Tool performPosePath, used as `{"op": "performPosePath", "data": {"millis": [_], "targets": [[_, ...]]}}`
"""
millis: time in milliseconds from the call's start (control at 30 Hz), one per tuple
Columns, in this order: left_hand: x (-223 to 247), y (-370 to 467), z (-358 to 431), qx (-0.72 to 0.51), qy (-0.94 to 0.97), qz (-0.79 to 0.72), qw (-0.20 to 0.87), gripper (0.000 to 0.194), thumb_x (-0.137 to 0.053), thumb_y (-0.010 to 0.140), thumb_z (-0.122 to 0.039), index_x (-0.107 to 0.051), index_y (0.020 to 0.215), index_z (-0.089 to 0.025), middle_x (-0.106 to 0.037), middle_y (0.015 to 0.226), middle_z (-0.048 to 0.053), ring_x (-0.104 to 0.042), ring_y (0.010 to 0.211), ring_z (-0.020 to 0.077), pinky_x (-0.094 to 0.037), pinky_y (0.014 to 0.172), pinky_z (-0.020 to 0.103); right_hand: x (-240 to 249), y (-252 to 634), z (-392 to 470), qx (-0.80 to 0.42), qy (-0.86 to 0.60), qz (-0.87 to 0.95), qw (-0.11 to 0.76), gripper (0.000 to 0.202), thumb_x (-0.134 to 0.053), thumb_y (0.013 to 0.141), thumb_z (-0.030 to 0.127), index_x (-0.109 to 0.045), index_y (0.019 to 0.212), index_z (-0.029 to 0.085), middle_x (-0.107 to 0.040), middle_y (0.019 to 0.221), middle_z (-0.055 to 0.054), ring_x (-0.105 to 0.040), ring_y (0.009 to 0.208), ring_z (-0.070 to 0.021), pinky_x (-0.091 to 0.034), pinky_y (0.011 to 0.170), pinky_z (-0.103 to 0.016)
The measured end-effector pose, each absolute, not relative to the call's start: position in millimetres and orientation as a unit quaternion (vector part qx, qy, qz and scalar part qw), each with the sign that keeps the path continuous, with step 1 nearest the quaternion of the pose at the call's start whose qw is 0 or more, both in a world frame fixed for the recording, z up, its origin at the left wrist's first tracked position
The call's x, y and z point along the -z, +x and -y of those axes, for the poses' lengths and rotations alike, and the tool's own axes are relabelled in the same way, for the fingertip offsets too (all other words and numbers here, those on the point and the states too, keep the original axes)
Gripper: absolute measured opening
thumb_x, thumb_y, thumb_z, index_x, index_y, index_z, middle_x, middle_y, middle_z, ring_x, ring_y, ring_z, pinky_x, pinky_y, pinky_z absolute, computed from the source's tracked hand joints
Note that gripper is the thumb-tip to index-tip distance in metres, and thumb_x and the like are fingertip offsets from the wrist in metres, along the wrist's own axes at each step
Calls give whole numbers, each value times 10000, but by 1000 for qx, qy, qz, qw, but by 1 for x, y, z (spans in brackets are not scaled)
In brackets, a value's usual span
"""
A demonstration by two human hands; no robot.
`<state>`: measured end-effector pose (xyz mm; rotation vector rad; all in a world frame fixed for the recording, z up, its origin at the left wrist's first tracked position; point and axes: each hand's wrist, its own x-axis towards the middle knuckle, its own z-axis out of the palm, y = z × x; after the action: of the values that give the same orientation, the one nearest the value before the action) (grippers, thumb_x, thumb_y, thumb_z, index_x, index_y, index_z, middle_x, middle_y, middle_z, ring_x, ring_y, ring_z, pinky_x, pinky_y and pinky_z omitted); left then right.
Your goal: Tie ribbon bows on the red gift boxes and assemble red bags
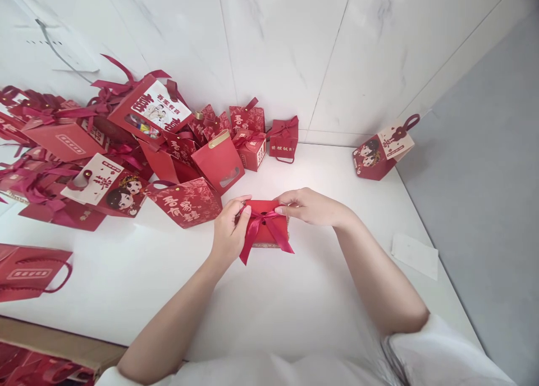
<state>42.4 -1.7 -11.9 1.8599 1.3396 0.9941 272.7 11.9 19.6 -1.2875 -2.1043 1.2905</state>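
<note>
A small red gift box (pixel 275 227) with a crimson ribbon bow (pixel 261 220) tied on its front is held up over the white table. My left hand (pixel 231 228) grips its left edge, thumb in front and fingers behind. On the other side, my right hand (pixel 306 206) pinches the upper right corner between thumb and fingers. Both ribbon tails hang down past the box's lower edge. Just left of my left hand lies a red gift box with white lettering (pixel 187 203).
A heap of red gift boxes with ribbons (pixel 63 139) covers the table's left side. One box with cartoon figures (pixel 381 150) stands at the back right. A white paper slip (pixel 415 255) lies near the right edge. A cardboard carton (pixel 54 341) of red items is at lower left.
</note>
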Motion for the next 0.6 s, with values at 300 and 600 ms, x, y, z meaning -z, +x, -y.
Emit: {"op": "performPosePath", "data": {"millis": [300,600], "targets": [[5,42,7,-331,742,-527,249,260,-427,975,-301,-459,736,-203,-636,1303,55,-626,1104,214,-458,785,313,-24,268,-6,-425,-486,748,154,274,-459,918,386,-613,750,235,-587,739,-1,-502,671,-169,-389,647,-314],[7,40,6,-330,749,-513,257,252,-436,968,-264,-444,724,-202,-664,1248,47,-650,1040,192,-492,718,270,-25,265,-6,-419,-480,759,136,280,-436,933,352,-464,697,204,-521,767,6,-449,693,-141,-362,659,-286]]}}
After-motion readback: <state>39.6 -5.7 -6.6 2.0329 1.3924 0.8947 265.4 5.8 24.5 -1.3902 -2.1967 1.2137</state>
